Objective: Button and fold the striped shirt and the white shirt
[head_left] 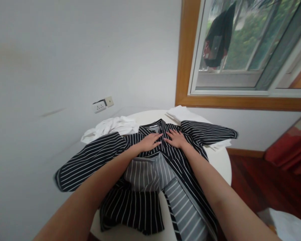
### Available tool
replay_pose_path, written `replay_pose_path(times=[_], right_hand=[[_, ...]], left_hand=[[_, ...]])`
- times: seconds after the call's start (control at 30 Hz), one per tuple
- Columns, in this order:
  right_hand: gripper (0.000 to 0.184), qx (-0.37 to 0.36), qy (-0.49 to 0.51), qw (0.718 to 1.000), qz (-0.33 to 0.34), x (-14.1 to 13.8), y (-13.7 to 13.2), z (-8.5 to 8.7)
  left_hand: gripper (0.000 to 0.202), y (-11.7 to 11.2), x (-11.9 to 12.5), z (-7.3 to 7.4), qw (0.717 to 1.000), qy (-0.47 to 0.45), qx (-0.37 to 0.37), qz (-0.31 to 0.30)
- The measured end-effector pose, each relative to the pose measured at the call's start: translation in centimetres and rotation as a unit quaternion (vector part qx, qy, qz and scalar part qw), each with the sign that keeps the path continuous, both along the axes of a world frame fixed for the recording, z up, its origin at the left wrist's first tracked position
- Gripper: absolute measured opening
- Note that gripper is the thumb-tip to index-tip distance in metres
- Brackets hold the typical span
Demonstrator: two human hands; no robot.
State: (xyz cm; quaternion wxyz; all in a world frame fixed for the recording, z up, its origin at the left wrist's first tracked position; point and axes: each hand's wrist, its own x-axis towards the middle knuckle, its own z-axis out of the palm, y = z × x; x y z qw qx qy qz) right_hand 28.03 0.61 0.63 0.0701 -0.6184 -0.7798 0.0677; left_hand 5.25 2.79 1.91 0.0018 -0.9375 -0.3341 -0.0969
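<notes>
Black, white-striped shirt (pixel 150 170) lies spread on the white table (pixel 222 164) before us.
We rest our left hand (pixel 149 141) and right hand (pixel 176 138) flat on it below the collar (pixel 162 124), palms down, fingers spread; white cloths (pixel 112 125) lie by both sleeves (pixel 90 160).

Resting the left hand (pixel 150 142) and right hand (pixel 176 138) flat, close together with fingers spread, on the upper front of a black-and-white striped shirt (pixel 174 157), just below the collar (pixel 161 123). Lying over a round white table (pixel 223 165), with sleeves (pixel 90 160) stretched out to both sides, lower front open to the greyish inside, and near a crumpled white cloth (pixel 112 126) on the left. Visible beyond: a pale wall (pixel 77 50) with a socket (pixel 99 106), and a wood-framed window (pixel 256 50) with a dark garment (pixel 217 40) hanging behind the glass.
</notes>
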Motion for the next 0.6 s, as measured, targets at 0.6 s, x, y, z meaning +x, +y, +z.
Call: replay_pose_path(times=[0.6], right_hand=[[0.050,0.245,-0.004,0.966,0.088,-0.4,3.1,0.5]], left_hand=[[0.069,1.5,-1.1,-1.2,0.998,0.019,-0.021,0.061]])
